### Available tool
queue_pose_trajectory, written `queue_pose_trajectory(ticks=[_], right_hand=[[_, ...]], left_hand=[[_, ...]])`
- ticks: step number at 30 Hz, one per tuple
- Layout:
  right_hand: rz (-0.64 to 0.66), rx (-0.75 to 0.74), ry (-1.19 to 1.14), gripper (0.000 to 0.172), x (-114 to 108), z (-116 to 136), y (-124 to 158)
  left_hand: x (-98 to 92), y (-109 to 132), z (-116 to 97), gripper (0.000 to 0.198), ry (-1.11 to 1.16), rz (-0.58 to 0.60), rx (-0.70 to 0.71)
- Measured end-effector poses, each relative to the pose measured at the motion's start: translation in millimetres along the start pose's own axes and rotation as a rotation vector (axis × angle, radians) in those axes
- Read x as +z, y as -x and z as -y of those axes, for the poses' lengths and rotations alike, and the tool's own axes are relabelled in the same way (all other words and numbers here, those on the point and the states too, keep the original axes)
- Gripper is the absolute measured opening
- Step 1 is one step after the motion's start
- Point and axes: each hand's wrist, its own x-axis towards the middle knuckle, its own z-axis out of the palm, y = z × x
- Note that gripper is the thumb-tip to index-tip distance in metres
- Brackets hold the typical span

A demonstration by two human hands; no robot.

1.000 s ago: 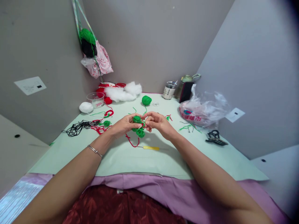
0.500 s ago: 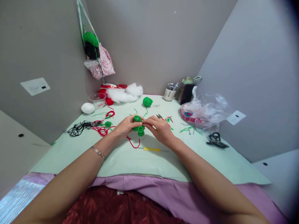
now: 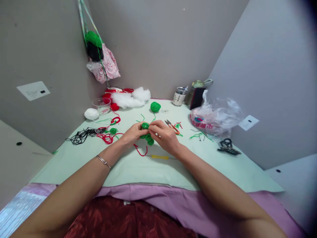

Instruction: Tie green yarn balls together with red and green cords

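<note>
Green knit pinched in L hand; R hand fingers on it, can't tell if clamped. Scissors @ R's 2 o'clock cld snag yarn if bumped, imo.

And it's the crocheted piece between left hand and right hand over the desk, crochet hook in front, yarn ball behind, scissors just to the right, carrier bag farther right, claw clip before that, and stuffing away at the back left!
</note>
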Motion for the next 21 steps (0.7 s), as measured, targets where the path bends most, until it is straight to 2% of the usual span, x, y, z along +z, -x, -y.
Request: queue_pose_trajectory(ticks=[3,5,10,15,18,21], right_hand=[[-0.075,0.236,-0.387,0.015,2.0,0.2,-2.0],[-0.078,0.338,-0.58,0.018,3.2,1.8,-3.2],[-0.068,0.375,-0.731,0.025,3.3,2.7,-5.4],[0.003,0.533,-0.922,0.032,-3.1,-9.2,-7.7],[0.04,0.553,-0.976,0.03,-4.8,-13.0,-8.5],[0.02,0.56,-1.02,0.031,-4.9,-13.0,-8.8]], left_hand=[[0.2,0.6,-3.1,0.03,0.004,0.034,-0.023],[0.3,0.9,-3.5,0.03,-0.023,0.05,-0.02],[-1.1,1.1,-0.7,0.026,-0.047,0.056,0.014],[-2.7,1.3,-2.1,0.033,-0.003,0.063,0.004],[-3.0,0.9,-2.7,0.035,0.011,0.046,0.014],[-4.2,-0.2,-1.6,0.037,0.005,0.033,0.028]])
